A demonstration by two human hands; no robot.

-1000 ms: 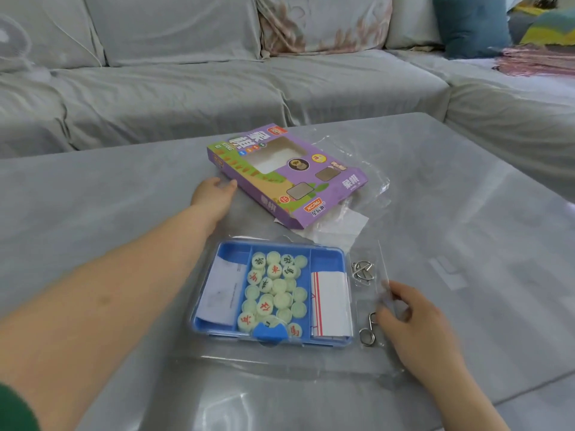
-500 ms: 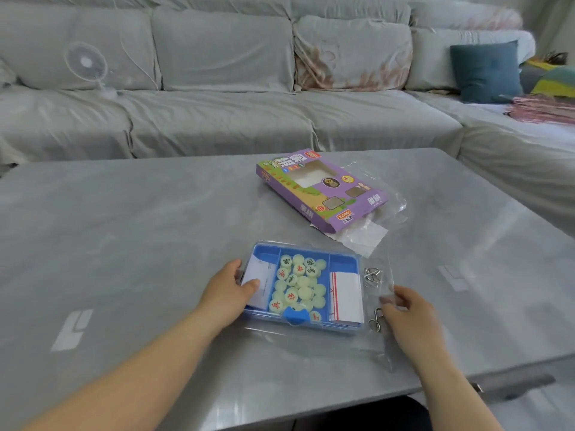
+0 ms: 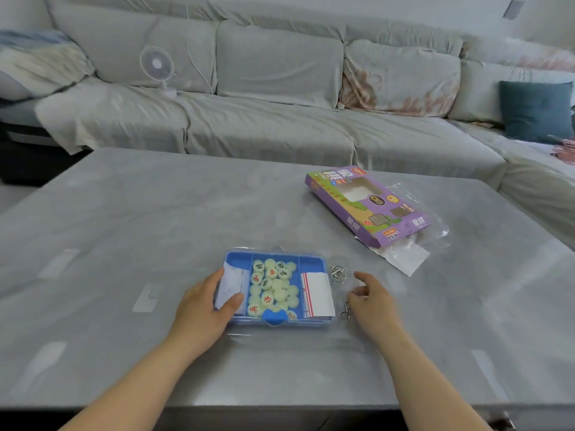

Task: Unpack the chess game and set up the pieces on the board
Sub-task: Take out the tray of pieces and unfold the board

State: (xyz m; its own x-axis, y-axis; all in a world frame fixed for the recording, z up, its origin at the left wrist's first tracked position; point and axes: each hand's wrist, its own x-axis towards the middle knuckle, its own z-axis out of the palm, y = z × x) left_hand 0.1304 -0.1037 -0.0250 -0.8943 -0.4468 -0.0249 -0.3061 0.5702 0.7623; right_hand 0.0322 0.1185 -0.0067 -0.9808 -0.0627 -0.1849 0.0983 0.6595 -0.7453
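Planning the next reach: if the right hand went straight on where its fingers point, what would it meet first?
Probably the metal ring puzzle just past the fingertips of the right hand, right of the blue tray; height is unclear, so the hand might pass over it.

I log: tray [image 3: 236, 259] blue plastic, smooth | chess pieces [image 3: 275, 286] pale, glossy plastic look | box [image 3: 367, 206] purple printed card, slight sheen | ring puzzles [image 3: 338, 272] bright metal wire | tabletop [image 3: 155, 213] grey stone-look, smooth, reflective | sofa cover [image 3: 264, 126] matt cloth, creased.
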